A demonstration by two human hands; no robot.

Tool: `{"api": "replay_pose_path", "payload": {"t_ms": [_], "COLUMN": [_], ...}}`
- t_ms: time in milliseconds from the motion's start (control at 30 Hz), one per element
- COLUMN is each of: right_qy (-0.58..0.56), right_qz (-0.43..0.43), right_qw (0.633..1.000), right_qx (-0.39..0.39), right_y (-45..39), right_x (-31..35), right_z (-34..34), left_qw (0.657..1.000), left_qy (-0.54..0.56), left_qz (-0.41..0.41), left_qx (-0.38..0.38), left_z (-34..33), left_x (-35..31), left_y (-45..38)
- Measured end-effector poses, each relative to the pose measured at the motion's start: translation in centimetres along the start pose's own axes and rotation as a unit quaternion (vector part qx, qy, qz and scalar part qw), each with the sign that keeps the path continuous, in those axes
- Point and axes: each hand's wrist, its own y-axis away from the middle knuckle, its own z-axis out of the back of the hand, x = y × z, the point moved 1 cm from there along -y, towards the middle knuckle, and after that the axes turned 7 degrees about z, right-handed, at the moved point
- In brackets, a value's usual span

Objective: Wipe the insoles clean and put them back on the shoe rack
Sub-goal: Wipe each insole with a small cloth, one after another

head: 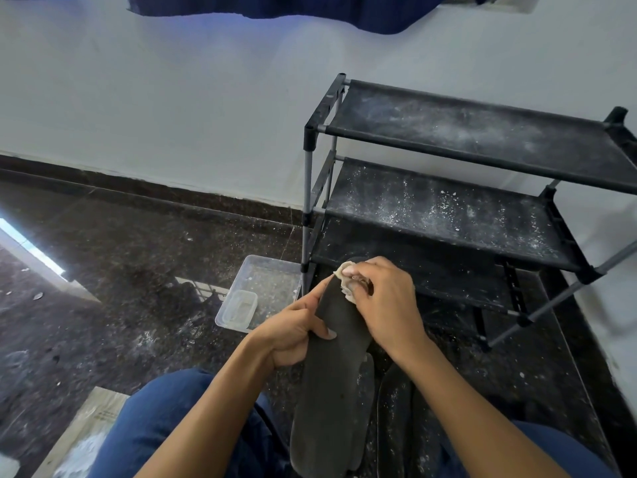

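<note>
A: Where is the insole (pixel 331 384)?

B: Held near the person, above the lap, toe end pointing far toward the shoe rack (pixel 482 188). The left hand (pixel 293 334) is clamped on its left edge at mid-length. The right hand (pixel 382 301) is closed on a pale rag (pixel 344 276), pressed to the far tip.

A: Handling?

B: Judged light, thin, floppy, so it needs support at mid-length. More insoles (pixel 394 412) lie on the floor, right of it. The rack shelves are dusty, with no insoles on them yet.
</note>
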Motion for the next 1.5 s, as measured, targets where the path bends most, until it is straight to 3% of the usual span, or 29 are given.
{"api": "replay_pose_path", "payload": {"t_ms": [167, 267, 367, 433, 600, 767, 967, 1133, 1233, 1333, 1400, 1500], "right_qy": [-0.001, 0.003, -0.042, -0.068, -0.079, -0.118, -0.103, -0.115, -0.112, -0.044, -0.048, -0.206], "right_qz": [-0.037, -0.068, -0.04, -0.022, -0.02, -0.054, -0.057, -0.088, -0.091, -0.116, -0.159, -0.277], "right_qw": [0.998, 0.988, 0.986, 0.993, 0.997, 0.985, 0.939, 0.955, 0.914, 0.833, 0.805, 0.779], "right_qx": [-0.057, -0.136, -0.154, -0.099, 0.016, 0.116, 0.324, 0.259, 0.379, 0.54, 0.57, 0.523], "right_y": [-0.9, -1.3, -1.1, -0.6, 1.2, 3.2, 5.4, 5.1, 6.7, 8.1, 8.3, 8.3], "right_x": [-1.3, -2.4, -1.5, -0.4, 1.5, 3.2, 3.4, 1.9, 2.0, 0.9, -0.6, -3.7], "right_z": [1.6, 2.9, 2.7, 1.7, -1.1, -1.8, -1.2, -0.8, -2.1, -3.5, -3.6, -3.3], "left_qw": [0.999, 1.0, 0.999, 0.996, 0.987, 0.972, 0.955, 0.951, 0.939, 0.929, 0.924, 0.901], "left_qy": [-0.018, -0.006, 0.046, 0.083, 0.115, 0.124, 0.247, 0.254, 0.274, 0.248, 0.16, 0.021], "left_qz": [0.016, 0.017, 0.002, -0.007, -0.012, -0.048, -0.069, -0.066, -0.052, 0.009, 0.059, 0.082], "left_qx": [0.033, 0.013, 0.018, 0.02, -0.112, -0.192, -0.148, -0.162, -0.202, -0.274, -0.342, -0.426], "left_z": [0.1, 0.1, 0.2, 0.0, 0.2, 0.9, 1.2, 2.0, 2.6, 3.4, 3.9, 5.0], "left_x": [0.1, 0.0, 0.0, 0.0, -0.1, -0.2, -0.7, -0.3, 0.2, 0.9, 1.7, 3.6], "left_y": [0.0, 0.0, -0.4, -0.6, -0.9, -1.2, -0.8, -1.2, -1.5, -2.2, -2.8, -4.0]}}
